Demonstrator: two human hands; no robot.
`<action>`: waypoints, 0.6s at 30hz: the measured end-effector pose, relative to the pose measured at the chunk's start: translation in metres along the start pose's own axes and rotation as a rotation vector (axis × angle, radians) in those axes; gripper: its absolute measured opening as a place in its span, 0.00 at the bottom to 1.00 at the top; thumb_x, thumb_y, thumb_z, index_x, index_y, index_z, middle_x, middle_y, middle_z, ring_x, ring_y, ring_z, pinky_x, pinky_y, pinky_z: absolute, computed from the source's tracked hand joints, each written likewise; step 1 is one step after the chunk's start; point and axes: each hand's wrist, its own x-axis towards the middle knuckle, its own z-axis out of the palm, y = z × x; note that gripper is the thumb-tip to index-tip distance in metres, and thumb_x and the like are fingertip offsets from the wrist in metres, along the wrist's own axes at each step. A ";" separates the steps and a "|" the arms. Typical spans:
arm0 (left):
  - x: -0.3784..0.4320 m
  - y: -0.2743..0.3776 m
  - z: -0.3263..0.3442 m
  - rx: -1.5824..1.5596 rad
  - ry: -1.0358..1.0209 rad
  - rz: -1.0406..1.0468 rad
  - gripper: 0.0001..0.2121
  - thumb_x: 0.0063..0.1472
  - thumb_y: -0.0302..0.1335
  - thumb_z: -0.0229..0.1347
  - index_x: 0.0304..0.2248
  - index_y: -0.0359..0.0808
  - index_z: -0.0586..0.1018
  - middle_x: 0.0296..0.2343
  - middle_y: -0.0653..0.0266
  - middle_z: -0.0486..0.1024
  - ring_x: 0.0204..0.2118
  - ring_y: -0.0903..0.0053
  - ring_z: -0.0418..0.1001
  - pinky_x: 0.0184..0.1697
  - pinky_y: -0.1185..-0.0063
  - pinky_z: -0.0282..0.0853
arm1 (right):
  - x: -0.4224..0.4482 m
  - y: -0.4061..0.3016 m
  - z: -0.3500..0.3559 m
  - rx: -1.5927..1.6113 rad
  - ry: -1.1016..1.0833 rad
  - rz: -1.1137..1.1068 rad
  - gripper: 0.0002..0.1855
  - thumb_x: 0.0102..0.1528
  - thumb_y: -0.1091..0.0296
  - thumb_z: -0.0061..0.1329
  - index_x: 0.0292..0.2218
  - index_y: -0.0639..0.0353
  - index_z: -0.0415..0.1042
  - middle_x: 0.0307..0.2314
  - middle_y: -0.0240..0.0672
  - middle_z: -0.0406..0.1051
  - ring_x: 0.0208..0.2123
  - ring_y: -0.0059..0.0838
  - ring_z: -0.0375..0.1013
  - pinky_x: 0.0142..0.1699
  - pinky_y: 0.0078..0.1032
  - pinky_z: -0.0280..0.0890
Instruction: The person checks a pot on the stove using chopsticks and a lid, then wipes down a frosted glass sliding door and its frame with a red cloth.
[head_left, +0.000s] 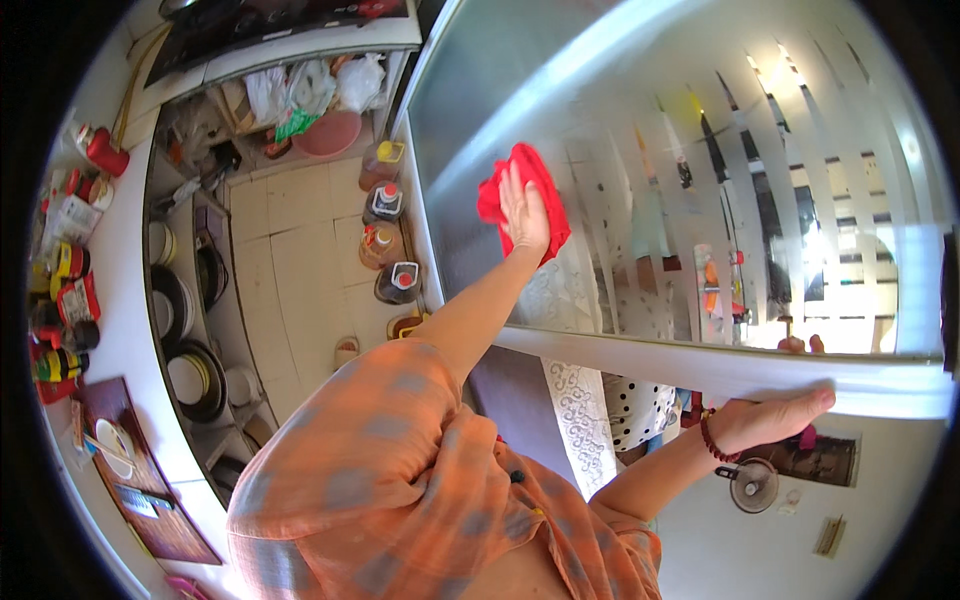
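My left hand (520, 206) lies flat, fingers extended, on a bunched red cloth (553, 202). Under it, the cloth rests against the frosted, striped glass pane (480, 120) of a white-framed door. Around the door's white frame (637, 356) my right hand (776, 416) is closed, its thumb along the near side. Fingertips show at the frame's other side, by the glass. A beaded bracelet (716, 442) circles my right wrist. Part of the pane behind the cloth is hidden.
Several jugs of dark and amber liquid (379, 244) line the floor beside the door. Open shelves hold bowls and pans (195, 379). A cutting board (157, 487) carries a bowl and a cleaver. Beyond the door frame are a fan (754, 486) and polka-dot fabric (637, 412).
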 end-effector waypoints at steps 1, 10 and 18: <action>-0.002 -0.028 0.000 -0.016 0.011 -0.082 0.28 0.65 0.48 0.33 0.62 0.52 0.49 0.63 0.66 0.42 0.65 0.66 0.37 0.60 0.51 0.37 | 0.002 0.003 -0.002 0.003 -0.002 -0.004 0.37 0.57 0.38 0.39 0.46 0.73 0.60 0.39 0.48 0.68 0.33 0.34 0.68 0.43 0.30 0.64; -0.102 -0.106 0.009 -0.148 0.113 -0.273 0.27 0.62 0.35 0.39 0.59 0.32 0.56 0.59 0.46 0.51 0.63 0.58 0.45 0.64 0.69 0.40 | 0.002 0.007 -0.024 -0.053 0.052 -0.052 0.30 0.58 0.43 0.38 0.44 0.66 0.63 0.30 0.42 0.69 0.34 0.33 0.68 0.37 0.34 0.70; -0.015 0.073 0.000 -0.003 -0.234 0.683 0.28 0.59 0.30 0.43 0.60 0.43 0.58 0.61 0.55 0.47 0.65 0.58 0.38 0.59 0.49 0.40 | 0.000 0.005 -0.039 -0.003 0.113 -0.065 0.27 0.61 0.45 0.35 0.40 0.65 0.63 0.31 0.45 0.69 0.33 0.35 0.69 0.43 0.34 0.66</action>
